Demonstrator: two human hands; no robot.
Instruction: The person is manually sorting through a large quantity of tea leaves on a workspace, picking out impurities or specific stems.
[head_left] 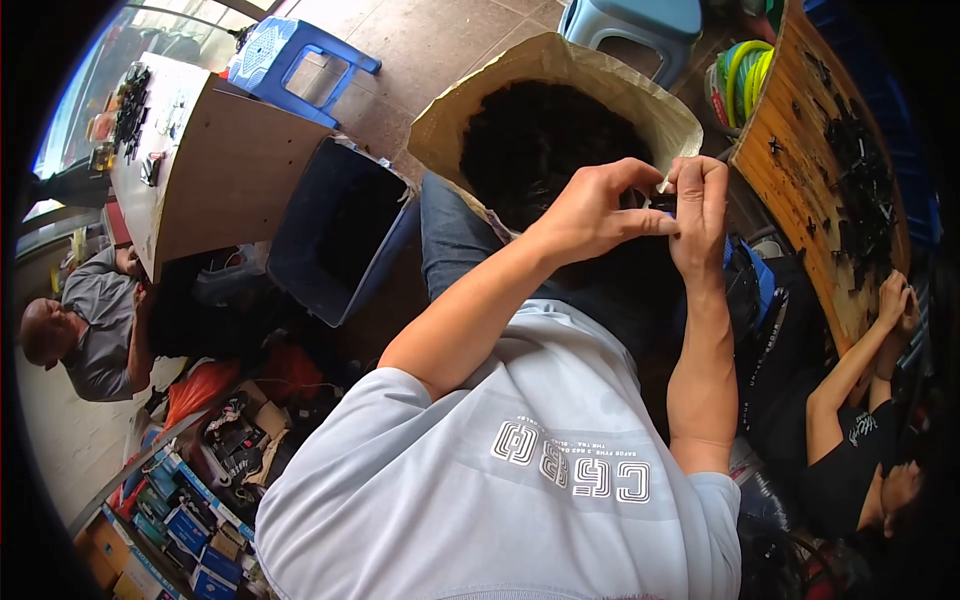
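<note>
My left hand (605, 212) and my right hand (698, 212) meet over the near right edge of a large open sack (440, 125). Thumbs and fingertips of both are closed on a small dark piece (660, 202), mostly covered by the fingers; its kind is too small to tell. The sack is pale tan with a folded-out rim, and a heap of small black parts (550, 140) lies inside it. My forearms reach forward from the grey shirt, and my left one passes close to the sack's near edge.
Left of the sack stands a blue plastic bin (345, 235) with dark contents. Blue stools (300, 65) are at the back. A wooden table (790, 150) on the right bears black parts (865, 190). Co-workers sit at far left (105, 320) and lower right (850, 450).
</note>
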